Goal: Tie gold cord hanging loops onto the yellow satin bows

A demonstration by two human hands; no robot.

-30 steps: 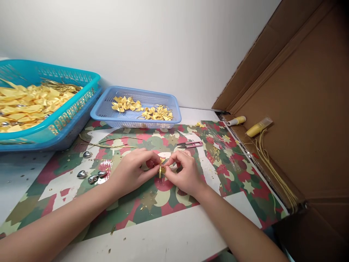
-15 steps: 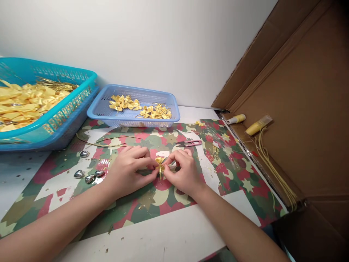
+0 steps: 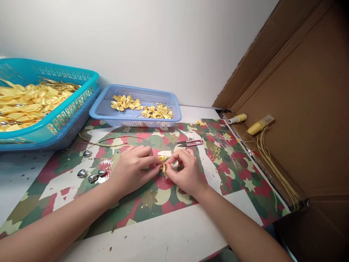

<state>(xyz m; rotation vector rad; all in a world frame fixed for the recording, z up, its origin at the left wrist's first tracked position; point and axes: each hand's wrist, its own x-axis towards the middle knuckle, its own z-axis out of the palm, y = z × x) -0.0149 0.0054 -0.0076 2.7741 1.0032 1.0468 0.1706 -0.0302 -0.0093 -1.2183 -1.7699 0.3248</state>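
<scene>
Between my two hands is a small yellow ribbon bow [image 3: 163,159] with a gold strand at its middle. My left hand [image 3: 135,165] pinches the bow from the left with thumb and forefinger. From the right, my right hand [image 3: 185,170] pinches it at the gold strand; the exact grip of the fingertips is too small to make out. Just beyond my right hand lies a pair of pink-handled thread snips [image 3: 191,143]. Several silver heart-shaped pieces [image 3: 82,173] rest to the left of my left hand, and loose gold cords [image 3: 114,141] lie behind it.
A turquoise basket [image 3: 89,80] heaped with yellow bows stands at the far left. Beside it, a blue basket [image 3: 136,120] holds two heaps of bows. Cardboard [image 3: 305,120] rises on the right, with yellow spools [image 3: 237,118] and hanging yellow cords [image 3: 275,171] against it.
The whole view has shifted slightly, so everything appears a little further right. Both hands stay pinched at the bow, with only slight finger movement.
</scene>
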